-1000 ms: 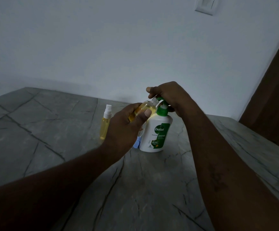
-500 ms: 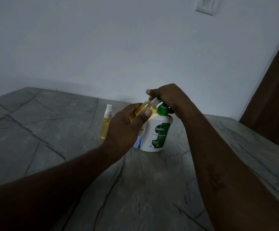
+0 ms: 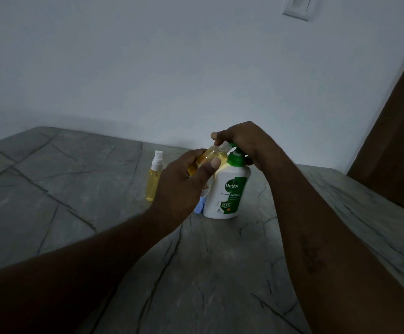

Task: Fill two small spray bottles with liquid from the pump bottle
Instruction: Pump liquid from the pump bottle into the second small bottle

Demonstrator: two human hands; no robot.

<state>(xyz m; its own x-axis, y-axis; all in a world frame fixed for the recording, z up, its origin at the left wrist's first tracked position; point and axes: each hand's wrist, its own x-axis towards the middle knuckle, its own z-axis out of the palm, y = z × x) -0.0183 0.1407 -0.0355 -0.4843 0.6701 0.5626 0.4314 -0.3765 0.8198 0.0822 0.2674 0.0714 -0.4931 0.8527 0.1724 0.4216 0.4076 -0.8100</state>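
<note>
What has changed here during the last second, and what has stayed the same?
The right hand has sunk slightly on the pump bottle. The left hand still holds the open spray bottle tilted at the spout; the capped spray bottle has not moved.

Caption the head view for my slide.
Left hand holds uncapped spray bottle to Dettol pump bottle; right hand grips its top.

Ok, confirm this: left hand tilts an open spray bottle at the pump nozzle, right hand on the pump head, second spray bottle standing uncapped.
Not uncapped: the head view shows the second spray bottle standing with its white spray top on. The rest holds: left hand tilts the open spray bottle at the pump bottle, right hand on its head.
</note>
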